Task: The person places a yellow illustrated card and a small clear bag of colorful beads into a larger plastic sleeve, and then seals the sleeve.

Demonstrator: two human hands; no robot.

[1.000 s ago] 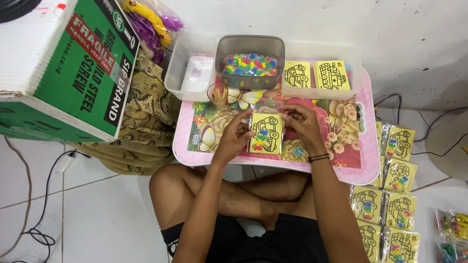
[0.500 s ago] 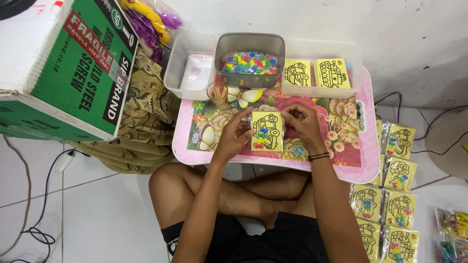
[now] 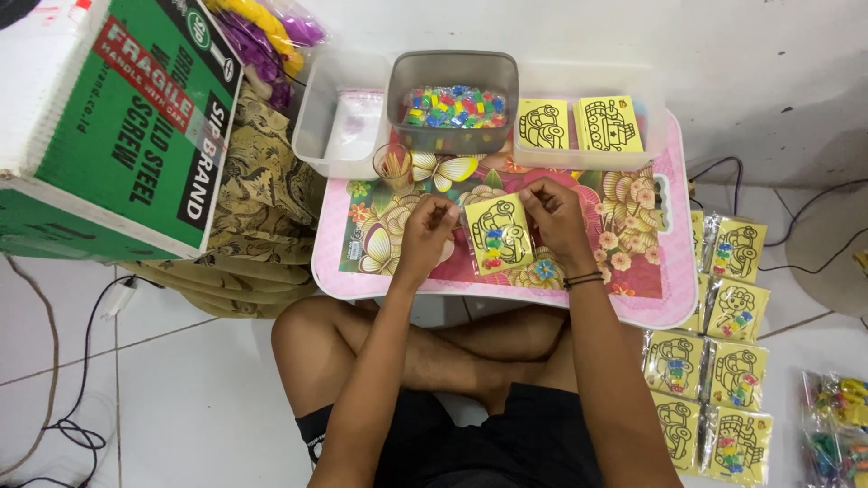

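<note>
Head view: a person sits cross-legged on the white floor at a low pink desk (image 3: 665, 298) with a flowered, butterfly-printed top. Both hands meet over its middle around a yellow picture card in a clear sleeve (image 3: 497, 232), which lies tilted on the desk top with small coloured bits showing near its lower part. The left hand (image 3: 425, 233) has its grip closed on the card's left edge, fingers curled in at the upper left corner. The right hand (image 3: 553, 215) pinches the card's upper right corner, its grip likewise closed on the sleeve; a dark band circles that wrist. The card thus sits between the two hands, touching both.

Behind the hands, along the desk's far edge, stands a grey tub of coloured pieces (image 3: 452, 98), with a clear tub (image 3: 339, 126) to its left and a clear tray holding two yellow cards (image 3: 583, 125) to its right. A small cup of sticks (image 3: 392, 166) stands just before the grey tub. On the floor lie more sleeved yellow cards (image 3: 710, 370), and on the other side of the desk a green cardboard box (image 3: 117, 126).
</note>
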